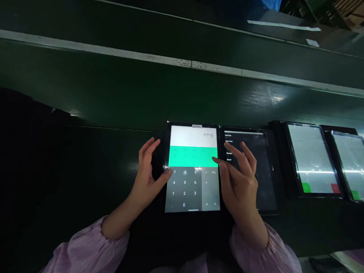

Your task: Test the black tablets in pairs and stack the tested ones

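A tablet [189,195] lies in front of me with a lit calculator screen: dark number keys, a green panel and a white strip showing "8ivi" at the top. My left hand [148,178] is at its left edge, thumb resting near the 7 key and the other fingers spread beyond the edge. Over the right side is my right hand [240,176], its index finger stretched to the green panel's right edge and the other fingers apart. Whether that fingertip touches the glass I cannot tell. A second tablet [263,170], with a dark menu screen, lies partly behind my right hand.
Farther right lie two more tablets, one [311,151] and another [354,155], with pale screens and coloured corner squares. A pale metal rail [127,55] crosses the dark green work surface [113,91]. Beyond it lies a white strip [284,25].
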`<state>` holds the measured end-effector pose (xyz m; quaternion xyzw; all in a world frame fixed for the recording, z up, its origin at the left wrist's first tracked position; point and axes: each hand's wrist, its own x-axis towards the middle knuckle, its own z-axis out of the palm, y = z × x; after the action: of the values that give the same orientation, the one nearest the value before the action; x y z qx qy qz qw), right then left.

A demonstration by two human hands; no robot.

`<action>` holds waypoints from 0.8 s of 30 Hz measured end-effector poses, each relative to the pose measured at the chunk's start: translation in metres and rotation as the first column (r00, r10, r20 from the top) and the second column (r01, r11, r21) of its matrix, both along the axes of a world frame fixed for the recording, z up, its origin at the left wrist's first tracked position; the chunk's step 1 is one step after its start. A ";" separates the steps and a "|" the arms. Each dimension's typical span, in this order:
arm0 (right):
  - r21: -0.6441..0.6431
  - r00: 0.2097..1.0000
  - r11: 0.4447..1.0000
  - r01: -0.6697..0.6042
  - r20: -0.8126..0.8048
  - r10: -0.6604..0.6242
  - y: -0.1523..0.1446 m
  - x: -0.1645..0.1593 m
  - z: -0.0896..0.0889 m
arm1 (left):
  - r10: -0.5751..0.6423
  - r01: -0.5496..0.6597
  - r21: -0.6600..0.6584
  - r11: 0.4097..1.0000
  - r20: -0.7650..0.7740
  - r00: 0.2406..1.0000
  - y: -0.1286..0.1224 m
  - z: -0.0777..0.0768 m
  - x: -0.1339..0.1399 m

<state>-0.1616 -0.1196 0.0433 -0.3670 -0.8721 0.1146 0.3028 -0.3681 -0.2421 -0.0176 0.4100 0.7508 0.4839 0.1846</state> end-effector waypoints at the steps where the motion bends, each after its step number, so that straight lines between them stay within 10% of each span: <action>1: 0.008 1.000 1.000 0.026 0.009 -0.026 0.003 0.001 -0.001 | -0.005 0.005 0.018 1.000 0.019 1.000 -0.001 -0.001 0.000; 24: 0.010 0.993 0.999 -0.043 0.108 0.041 -0.001 -0.002 -0.006 | 0.055 -0.076 0.095 0.993 0.209 0.976 -0.003 0.001 -0.002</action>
<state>-0.1631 -0.1210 0.0371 -0.3523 -0.8954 0.0954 0.2551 -0.3701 -0.2453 -0.0162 0.3418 0.7151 0.5671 0.2241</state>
